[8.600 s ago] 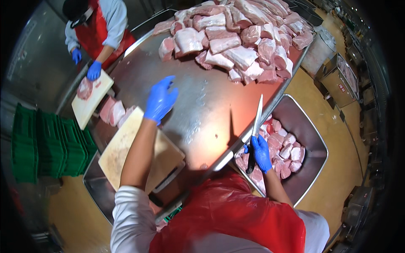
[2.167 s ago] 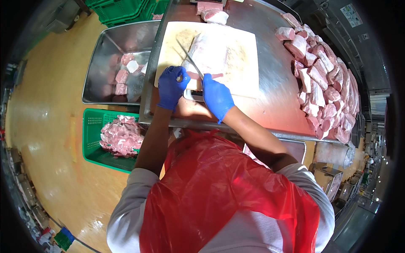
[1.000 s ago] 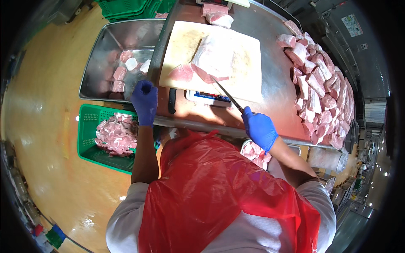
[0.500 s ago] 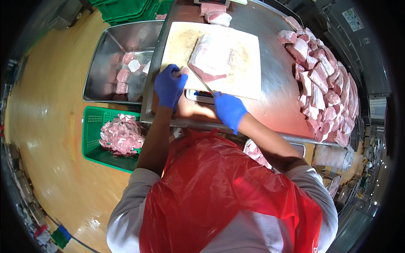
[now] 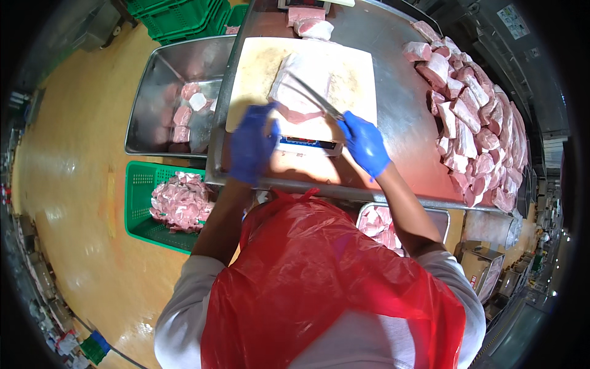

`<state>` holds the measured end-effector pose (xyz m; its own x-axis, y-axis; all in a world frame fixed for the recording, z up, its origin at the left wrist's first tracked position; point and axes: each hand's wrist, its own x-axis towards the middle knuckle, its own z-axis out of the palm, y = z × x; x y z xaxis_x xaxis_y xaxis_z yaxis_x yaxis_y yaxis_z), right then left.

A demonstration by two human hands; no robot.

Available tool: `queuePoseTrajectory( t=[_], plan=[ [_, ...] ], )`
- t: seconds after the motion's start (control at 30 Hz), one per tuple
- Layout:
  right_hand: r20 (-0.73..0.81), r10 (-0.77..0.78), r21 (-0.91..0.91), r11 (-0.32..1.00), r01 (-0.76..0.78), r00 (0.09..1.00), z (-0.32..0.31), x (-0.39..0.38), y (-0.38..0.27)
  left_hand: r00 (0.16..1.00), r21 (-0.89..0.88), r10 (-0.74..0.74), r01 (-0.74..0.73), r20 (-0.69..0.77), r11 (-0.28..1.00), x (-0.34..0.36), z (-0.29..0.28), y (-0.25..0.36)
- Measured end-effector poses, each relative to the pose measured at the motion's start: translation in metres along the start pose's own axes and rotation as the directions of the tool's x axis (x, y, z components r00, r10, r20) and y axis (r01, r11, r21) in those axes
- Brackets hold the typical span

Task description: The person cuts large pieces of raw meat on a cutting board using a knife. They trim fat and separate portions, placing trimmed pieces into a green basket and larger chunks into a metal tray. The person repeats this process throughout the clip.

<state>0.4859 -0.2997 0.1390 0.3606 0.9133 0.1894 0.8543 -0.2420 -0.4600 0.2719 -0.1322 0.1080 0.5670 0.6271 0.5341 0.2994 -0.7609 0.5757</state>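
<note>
A large block of pale pink meat (image 5: 294,112) with a white fatty top lies on the white cutting board (image 5: 249,67). My right hand (image 5: 365,144), in a blue glove, is closed round the handle of a knife (image 5: 314,93). The blade points up and left over the meat; whether it touches is unclear. My left hand (image 5: 253,144), also blue-gloved, is at the board's near left corner, apart from the block. Motion smears its fingers, so anything in them cannot be made out. Between my hands, a scale (image 5: 298,149) with a dark display sits at the board's near edge.
Meat pieces (image 5: 464,117) are heaped on the right of the metal table (image 5: 399,86). Left stands a metal tub (image 5: 138,123) with several pieces, and a green crate (image 5: 136,215) of trimmings. More meat (image 5: 313,29) lies beyond the board. A tray (image 5: 436,216) is below the table's near edge.
My right hand has moved right and slightly up, and the knife has swung from the block's near side to above it. My left hand has shifted slightly nearer me and blurred; the small piece at its fingers no longer shows.
</note>
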Motion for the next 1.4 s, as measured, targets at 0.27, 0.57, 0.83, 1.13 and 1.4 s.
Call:
queuePoseTrajectory(
  t=[0.27, 0.57, 0.83, 1.13, 1.4],
  plan=[
    [0.144, -0.166, -0.040, 0.984, 0.174, 0.976, 0.014, 0.047, -0.025, 0.995, 0.161, 0.097, -0.092, -0.024, 0.983, -0.029, 0.052, 0.020],
    [0.454, 0.001, -0.440, 0.870, 0.224, 0.891, -0.069, -0.022, 0.076, 0.989, 0.011, -0.138, 0.139, -0.056, 0.990, -0.044, 0.017, 0.018],
    [0.023, -0.226, -0.208, 0.952, 0.225, 0.974, -0.021, -0.005, 0.029, 0.995, 0.090, 0.070, -0.064, -0.070, 0.994, -0.004, 0.055, 0.037],
    [0.019, -0.200, -0.073, 0.977, 0.201, 0.980, 0.016, 0.048, -0.033, 0.997, 0.026, 0.076, -0.077, 0.020, 0.997, -0.011, 0.038, 0.028],
    [0.077, -0.174, -0.205, 0.961, 0.187, 0.982, 0.002, 0.047, -0.039, 0.977, -0.096, 0.212, -0.209, 0.017, 0.973, -0.010, 0.047, 0.008]
  ],
)
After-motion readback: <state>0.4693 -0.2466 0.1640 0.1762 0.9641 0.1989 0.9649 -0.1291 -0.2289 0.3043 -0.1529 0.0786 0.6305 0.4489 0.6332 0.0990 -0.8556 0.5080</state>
